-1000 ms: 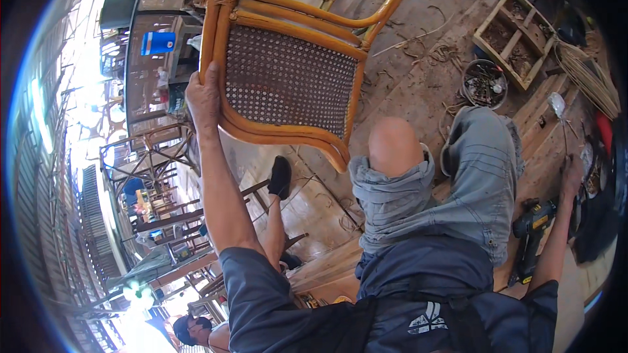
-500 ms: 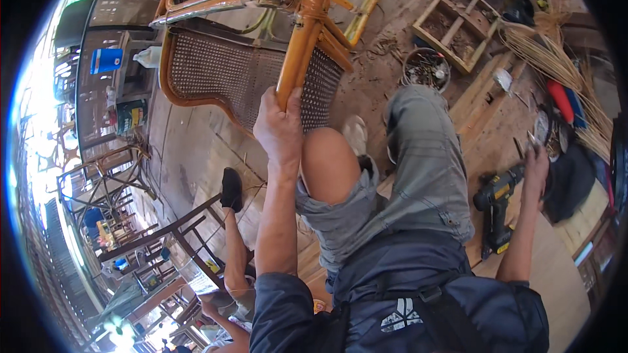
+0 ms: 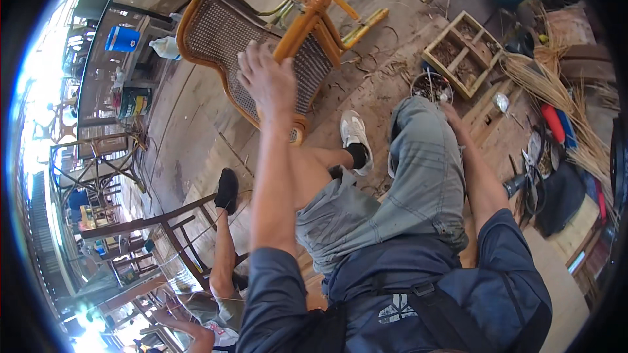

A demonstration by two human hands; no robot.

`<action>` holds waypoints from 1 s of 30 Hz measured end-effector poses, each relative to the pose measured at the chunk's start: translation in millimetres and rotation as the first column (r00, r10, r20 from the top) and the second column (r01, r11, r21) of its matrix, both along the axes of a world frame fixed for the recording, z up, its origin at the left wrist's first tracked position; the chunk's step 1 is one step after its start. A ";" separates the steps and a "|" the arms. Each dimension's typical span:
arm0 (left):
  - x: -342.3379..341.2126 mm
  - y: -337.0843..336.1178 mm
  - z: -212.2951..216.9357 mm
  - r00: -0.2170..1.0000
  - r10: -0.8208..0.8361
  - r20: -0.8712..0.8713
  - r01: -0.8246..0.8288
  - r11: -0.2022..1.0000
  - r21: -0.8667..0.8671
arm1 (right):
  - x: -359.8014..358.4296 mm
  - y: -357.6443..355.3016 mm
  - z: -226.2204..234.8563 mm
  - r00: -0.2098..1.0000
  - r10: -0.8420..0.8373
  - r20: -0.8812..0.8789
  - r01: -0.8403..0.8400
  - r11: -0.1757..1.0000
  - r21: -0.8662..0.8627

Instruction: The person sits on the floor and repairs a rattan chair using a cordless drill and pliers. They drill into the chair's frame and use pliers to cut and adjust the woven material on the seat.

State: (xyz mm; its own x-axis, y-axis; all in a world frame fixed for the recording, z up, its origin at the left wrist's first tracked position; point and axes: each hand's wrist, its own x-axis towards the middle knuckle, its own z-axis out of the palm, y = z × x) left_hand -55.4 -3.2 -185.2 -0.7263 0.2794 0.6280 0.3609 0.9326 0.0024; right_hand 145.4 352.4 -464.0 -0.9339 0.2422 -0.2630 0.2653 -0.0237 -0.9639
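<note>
A rattan chair [image 3: 242, 46] with a woven cane panel lies tipped over in front of me. My left hand [image 3: 269, 82] is at the end of its thick orange-brown rail [image 3: 307, 19], fingers spread and not wrapped round it; I cannot tell whether it still touches. My right hand [image 3: 451, 116] is low beside my right knee, close to a round tub [image 3: 432, 85] of small metal bits. The knee hides its fingers. A cordless drill [image 3: 515, 185] shows only in part past my right forearm. Snips or pliers [image 3: 531, 157] lie beyond it.
A divided wooden tray [image 3: 463, 52] stands behind the tub. Rattan strands [image 3: 549, 85], a red-handled tool [image 3: 553, 122] and a dark cloth [image 3: 556, 199] are at the right. On the left, another person's leg [image 3: 224, 248] extends beside a dark chair frame [image 3: 176, 242].
My left hand has loosened from the chair rail and its fingers have opened. My right hand has moved from beside the drill and tools to the tub by my knee.
</note>
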 end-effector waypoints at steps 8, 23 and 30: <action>161.8 82.3 -185.4 0.000 -0.700 0.714 -0.573 0.585 0.573 | -4.7 -29.2 101.6 0.990 0.074 0.118 -0.059 0.990 -0.125; 250.3 73.7 -11.9 0.361 -0.915 0.179 0.524 0.358 0.773 | 110.8 -72.0 240.4 0.842 -0.407 -0.353 0.513 0.805 0.296; 285.5 37.0 -32.4 0.199 -0.874 0.444 0.718 0.438 0.541 | 214.2 -60.7 91.5 0.908 -0.403 -0.115 0.406 0.777 0.481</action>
